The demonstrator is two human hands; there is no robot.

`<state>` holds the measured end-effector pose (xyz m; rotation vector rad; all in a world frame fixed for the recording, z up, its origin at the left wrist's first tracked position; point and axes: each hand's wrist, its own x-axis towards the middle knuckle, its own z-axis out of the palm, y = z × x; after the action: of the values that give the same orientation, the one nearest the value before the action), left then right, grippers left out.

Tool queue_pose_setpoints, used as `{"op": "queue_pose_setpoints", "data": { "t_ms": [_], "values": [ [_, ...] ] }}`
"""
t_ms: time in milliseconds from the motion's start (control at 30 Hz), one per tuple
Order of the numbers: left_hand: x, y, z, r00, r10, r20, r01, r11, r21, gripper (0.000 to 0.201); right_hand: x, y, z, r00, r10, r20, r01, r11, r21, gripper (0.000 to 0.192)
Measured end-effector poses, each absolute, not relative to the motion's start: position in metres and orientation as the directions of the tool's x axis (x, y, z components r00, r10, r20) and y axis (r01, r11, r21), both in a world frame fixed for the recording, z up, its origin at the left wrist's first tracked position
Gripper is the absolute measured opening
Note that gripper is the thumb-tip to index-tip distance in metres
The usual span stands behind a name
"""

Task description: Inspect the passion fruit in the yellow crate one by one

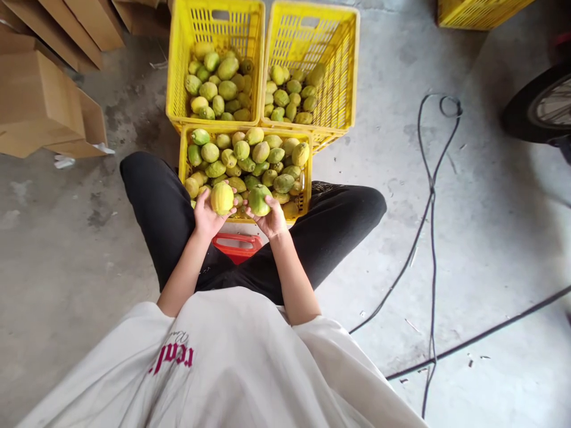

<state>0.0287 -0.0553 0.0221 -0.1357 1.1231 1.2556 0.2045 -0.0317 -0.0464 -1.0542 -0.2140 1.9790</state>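
Observation:
My left hand (206,215) holds a yellowish round fruit (222,198) over the near edge of the closest yellow crate (184,156). My right hand (271,221) holds a greener fruit (259,200) right beside it. The crate sits between my knees and is piled with several green and yellow fruits. Behind it stand two more yellow crates, the left crate (176,71) and the right crate (350,71), each partly filled with the same fruit.
A red stool (237,245) shows under me. Cardboard boxes (42,101) lie at the left. Black cables (430,196) run over the concrete floor on the right, near a wheel (542,107). Another yellow crate (477,12) is at the top right.

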Motion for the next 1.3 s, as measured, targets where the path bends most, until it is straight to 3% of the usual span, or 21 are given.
{"op": "queue_pose_setpoints", "data": {
  "t_ms": [200, 300, 433, 567, 800, 1067, 1300],
  "values": [
    [0.029, -0.053, 0.021, -0.126, 0.640, -0.758, -0.814, 0.370, 0.448, 0.041, 0.201, -0.029, -0.039, -0.277, 0.746, -0.606, -0.640, -0.614, -0.463, 0.045],
    [0.029, -0.052, 0.021, -0.112, 0.619, -0.777, -0.802, 0.406, 0.439, 0.037, 0.202, -0.028, -0.039, -0.294, 0.745, -0.599, -0.668, -0.608, -0.429, 0.052],
    [0.029, -0.053, 0.020, -0.097, 0.605, -0.790, -0.774, 0.453, 0.442, 0.032, 0.204, -0.030, -0.043, -0.309, 0.736, -0.602, -0.638, -0.630, -0.442, 0.053],
    [0.030, -0.054, 0.022, -0.066, 0.628, -0.775, -0.788, 0.444, 0.427, 0.025, 0.203, -0.031, -0.048, -0.223, 0.731, -0.645, -0.635, -0.611, -0.472, 0.049],
    [0.032, -0.056, 0.018, -0.017, 0.648, -0.762, -0.784, 0.464, 0.412, 0.043, 0.199, -0.030, -0.042, -0.190, 0.730, -0.656, -0.584, -0.621, -0.523, 0.044],
    [0.035, -0.058, 0.012, -0.121, 0.655, -0.746, -0.765, 0.417, 0.490, 0.021, 0.206, -0.030, -0.033, -0.283, 0.762, -0.582, -0.653, -0.598, -0.465, 0.054],
    [0.038, -0.054, 0.027, -0.076, 0.646, -0.760, -0.800, 0.416, 0.433, 0.042, 0.199, -0.032, -0.043, -0.283, 0.744, -0.606, -0.568, -0.639, -0.519, 0.052]
  ]
}}
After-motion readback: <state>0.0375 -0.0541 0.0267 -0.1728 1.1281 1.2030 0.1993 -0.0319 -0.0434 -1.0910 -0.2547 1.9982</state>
